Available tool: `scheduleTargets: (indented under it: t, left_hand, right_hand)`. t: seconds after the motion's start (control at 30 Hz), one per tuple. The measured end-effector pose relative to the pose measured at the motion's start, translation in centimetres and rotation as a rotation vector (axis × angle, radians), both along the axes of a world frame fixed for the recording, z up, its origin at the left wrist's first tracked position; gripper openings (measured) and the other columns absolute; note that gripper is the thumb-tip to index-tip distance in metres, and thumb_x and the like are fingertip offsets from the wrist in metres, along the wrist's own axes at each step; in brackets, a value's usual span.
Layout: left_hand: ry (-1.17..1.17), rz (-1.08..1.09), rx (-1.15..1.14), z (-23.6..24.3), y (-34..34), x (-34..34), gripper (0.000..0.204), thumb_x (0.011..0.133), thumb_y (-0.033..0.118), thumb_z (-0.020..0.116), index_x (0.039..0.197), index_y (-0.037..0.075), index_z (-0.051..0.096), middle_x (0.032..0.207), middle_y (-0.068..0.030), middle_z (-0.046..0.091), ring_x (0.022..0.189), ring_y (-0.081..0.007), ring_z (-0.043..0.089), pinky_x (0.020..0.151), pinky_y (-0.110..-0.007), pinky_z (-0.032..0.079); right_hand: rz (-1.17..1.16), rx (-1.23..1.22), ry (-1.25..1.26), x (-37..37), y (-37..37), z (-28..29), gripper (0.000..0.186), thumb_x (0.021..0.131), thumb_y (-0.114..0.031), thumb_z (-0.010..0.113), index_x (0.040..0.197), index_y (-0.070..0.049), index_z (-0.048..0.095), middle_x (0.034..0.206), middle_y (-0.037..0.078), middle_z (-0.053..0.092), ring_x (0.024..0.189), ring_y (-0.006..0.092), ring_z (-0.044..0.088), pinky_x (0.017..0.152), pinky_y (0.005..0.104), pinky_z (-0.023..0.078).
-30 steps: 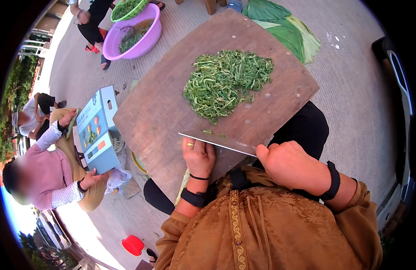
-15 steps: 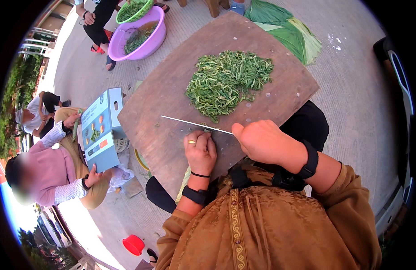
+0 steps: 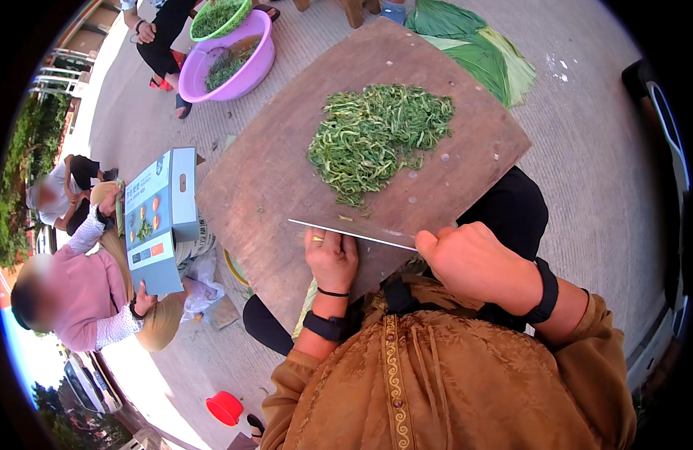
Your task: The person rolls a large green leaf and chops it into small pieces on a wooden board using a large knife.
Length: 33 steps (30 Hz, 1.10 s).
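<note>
My right hand [image 3: 478, 264] is closed round the handle end of a knife [image 3: 359, 232], its long blade pointing left across the wooden board [image 3: 267, 172]. My left hand [image 3: 332, 262] rests on the near part of the board with its fingers curled and their tips right behind the blade. Whatever those fingers hold is hidden. Beyond the blade lies a wide heap of shredded green leaves [image 3: 380, 139]. A small pale scrap shows by the far side of the blade.
Whole green leaves [image 3: 474, 56] lie past the board's far right edge. A purple basin [image 3: 260, 64] with greens and a green basket [image 3: 237, 21] stand at the far left. On the left, a person in pink holds a blue box [image 3: 159, 225]. A red bucket [image 3: 224, 408] stands lower left.
The knife and my right hand have moved right and towards me, and more of the blade's flat face shows. My left hand has barely moved. The person's box has shifted left.
</note>
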<state>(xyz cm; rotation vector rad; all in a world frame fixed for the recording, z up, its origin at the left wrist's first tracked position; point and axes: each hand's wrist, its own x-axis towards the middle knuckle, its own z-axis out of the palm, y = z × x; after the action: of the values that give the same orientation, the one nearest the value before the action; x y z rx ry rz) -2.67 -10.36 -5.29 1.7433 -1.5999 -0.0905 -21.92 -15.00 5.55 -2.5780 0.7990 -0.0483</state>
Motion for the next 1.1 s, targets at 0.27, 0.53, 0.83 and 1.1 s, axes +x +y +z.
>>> scheduleTargets:
  t: [0.27,0.53,0.83,1.1]
  left_hand:
    - [-0.008,-0.005,-0.027,-0.3,0.1,-0.2,0.019,0.058,-0.003,0.055,0.076,0.002,0.057,0.072,-0.0116,0.053,0.069,-0.0289,0.050,0.062,-0.034,0.042]
    - [-0.025,0.000,-0.006,0.2,0.0,0.0,0.019,0.058,0.000,0.056,0.077,0.003,0.057,0.073,-0.0118,0.053,0.070,-0.0291,0.050,0.063,-0.035,0.042]
    - [-0.067,0.011,-0.034,0.9,0.5,-0.1,0.010,0.063,-0.001,0.055,0.071,0.004,0.056,0.072,-0.0085,0.053,0.067,-0.0259,0.048,0.061,-0.033,0.040]
    - [-0.051,0.058,-0.020,0.6,0.6,0.0,0.007,0.060,0.000,0.057,0.065,0.004,0.053,0.067,-0.0095,0.052,0.063,-0.0268,0.048,0.059,-0.033,0.041]
  right_hand:
    - [0.080,0.061,0.159,1.2,-0.8,0.4,0.013,0.062,-0.005,0.049,0.069,0.001,0.039,0.047,0.013,0.047,0.042,0.0277,0.050,0.037,0.0350,0.039]
    - [-0.003,0.057,0.008,4.1,-0.5,-0.8,0.015,0.063,-0.006,0.051,0.071,0.000,0.040,0.047,0.012,0.049,0.046,0.0282,0.054,0.040,0.0359,0.041]
    - [-0.073,0.001,-0.018,2.6,-0.8,-1.0,0.010,0.066,-0.005,0.048,0.069,0.000,0.040,0.053,0.016,0.050,0.050,0.0339,0.051,0.043,0.0410,0.039]
    - [-0.007,0.008,0.015,0.9,-0.1,0.3,0.010,0.067,-0.005,0.047,0.067,0.000,0.039,0.052,0.015,0.047,0.048,0.0331,0.049,0.042,0.0391,0.039]
